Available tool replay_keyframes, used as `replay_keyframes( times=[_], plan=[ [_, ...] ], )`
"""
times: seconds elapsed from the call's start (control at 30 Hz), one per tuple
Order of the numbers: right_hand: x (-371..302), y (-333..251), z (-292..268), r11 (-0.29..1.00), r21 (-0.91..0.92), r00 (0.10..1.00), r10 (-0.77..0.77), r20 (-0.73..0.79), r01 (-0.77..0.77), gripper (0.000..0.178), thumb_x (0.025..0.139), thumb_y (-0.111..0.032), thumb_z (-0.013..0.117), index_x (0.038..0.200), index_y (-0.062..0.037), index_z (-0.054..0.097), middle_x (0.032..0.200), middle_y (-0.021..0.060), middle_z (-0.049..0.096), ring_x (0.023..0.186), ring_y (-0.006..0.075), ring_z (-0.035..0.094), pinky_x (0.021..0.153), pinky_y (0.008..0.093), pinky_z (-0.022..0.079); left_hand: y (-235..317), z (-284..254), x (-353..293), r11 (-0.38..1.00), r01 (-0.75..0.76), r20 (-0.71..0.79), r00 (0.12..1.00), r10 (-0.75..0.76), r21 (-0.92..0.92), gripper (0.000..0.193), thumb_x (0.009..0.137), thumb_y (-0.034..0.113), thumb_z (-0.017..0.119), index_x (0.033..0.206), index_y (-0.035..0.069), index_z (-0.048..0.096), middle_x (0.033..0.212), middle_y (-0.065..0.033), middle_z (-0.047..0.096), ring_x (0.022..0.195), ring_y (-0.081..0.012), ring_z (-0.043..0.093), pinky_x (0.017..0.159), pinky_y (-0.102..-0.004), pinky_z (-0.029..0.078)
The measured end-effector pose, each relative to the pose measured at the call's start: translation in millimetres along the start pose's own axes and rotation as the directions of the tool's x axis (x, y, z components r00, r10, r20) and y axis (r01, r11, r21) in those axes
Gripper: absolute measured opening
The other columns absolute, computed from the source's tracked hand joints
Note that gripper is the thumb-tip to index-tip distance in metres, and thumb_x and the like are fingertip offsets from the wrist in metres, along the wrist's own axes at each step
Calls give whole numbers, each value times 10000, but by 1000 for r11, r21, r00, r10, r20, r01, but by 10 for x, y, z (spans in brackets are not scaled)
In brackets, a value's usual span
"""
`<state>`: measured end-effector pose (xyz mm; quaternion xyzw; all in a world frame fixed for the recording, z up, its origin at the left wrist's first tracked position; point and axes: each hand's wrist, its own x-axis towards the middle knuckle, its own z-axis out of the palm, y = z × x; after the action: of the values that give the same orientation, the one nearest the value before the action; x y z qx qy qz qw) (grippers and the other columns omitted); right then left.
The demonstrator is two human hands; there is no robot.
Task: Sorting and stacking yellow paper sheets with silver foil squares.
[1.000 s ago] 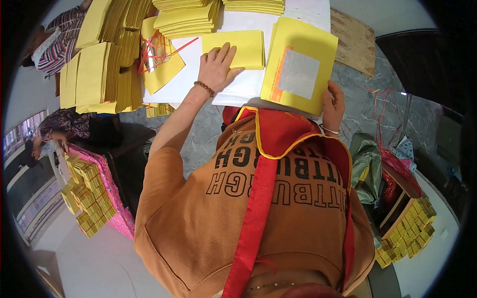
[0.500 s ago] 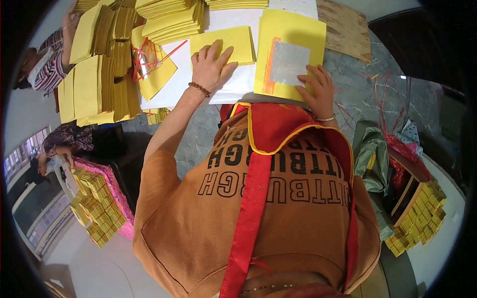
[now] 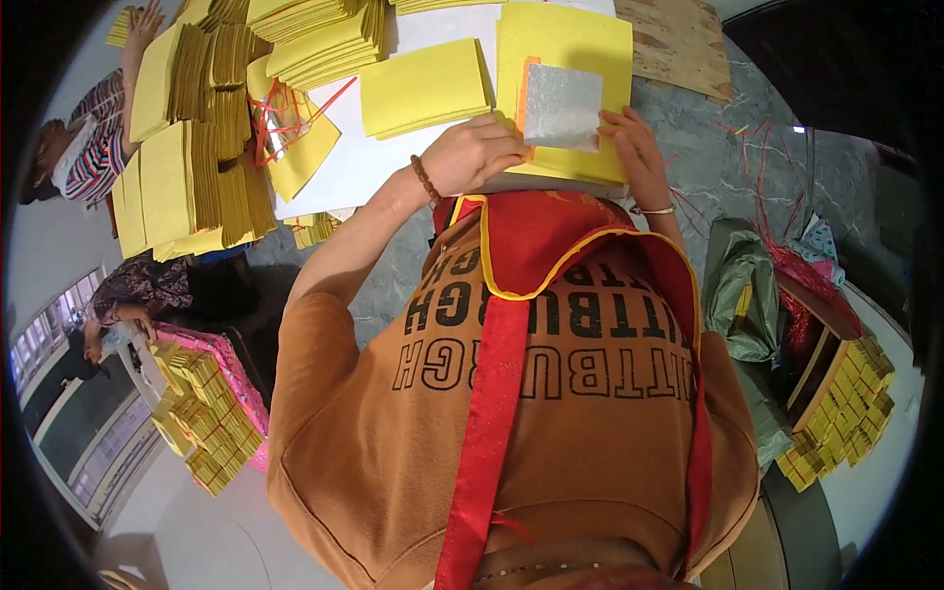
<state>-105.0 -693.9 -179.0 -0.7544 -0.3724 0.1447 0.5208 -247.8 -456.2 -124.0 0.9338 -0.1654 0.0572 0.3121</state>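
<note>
A yellow paper sheet (image 3: 565, 34) with a silver square (image 3: 562, 108) and an orange strip along the square's left side lies on a stack at the table's near edge. My left hand (image 3: 479, 154) is closed at the near left corner of this sheet, its fingertips pinching the edge beside the orange strip. On the right edge rests my right hand (image 3: 637, 147), fingers stretched out, their tips near the silver square. Just left of the sheet is a neat pile of yellow paper (image 3: 423, 90), apart from both hands.
Tall stacks of yellow paper (image 3: 162, 182) fill the table's left side, with red ties (image 3: 285, 123) beside them. A plywood board (image 3: 678, 49) is at the far right. Two people work at left. Bundled yellow packs (image 3: 846, 403) sit right, near a green bag (image 3: 742, 295).
My left hand has left the yellow pile and moved right to the near left corner of the silver-marked sheet, its fingers closing. My right hand has stayed at the sheet's right edge.
</note>
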Motion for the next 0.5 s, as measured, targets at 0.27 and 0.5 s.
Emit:
replay_keyframes(
  times=[0.27, 0.5],
  plan=[
    [-11, -21, -41, 992, 95, 996, 80, 40, -84, 508, 954, -357, 201, 1011, -55, 606, 1191, 95, 541, 1256, 272, 306, 1052, 359, 190, -166, -104, 116, 834, 392, 251, 916, -314, -387, 186, 854, 179, 563, 920, 23, 641, 805, -90, 645, 746, -174, 601, 677, -282, 474],
    [4, 9, -27, 999, 30, 1000, 19, 23, -20, 466, 949, -298, 189, 1031, -68, 586, 1169, 91, 553, 1242, 277, 331, 1044, 367, 209, -276, -168, 215, 787, 478, 379, 862, -335, -391, 219, 849, 203, 564, 965, 33, 640, 859, -98, 660, 793, -193, 622, 731, -306, 481]
  ],
)
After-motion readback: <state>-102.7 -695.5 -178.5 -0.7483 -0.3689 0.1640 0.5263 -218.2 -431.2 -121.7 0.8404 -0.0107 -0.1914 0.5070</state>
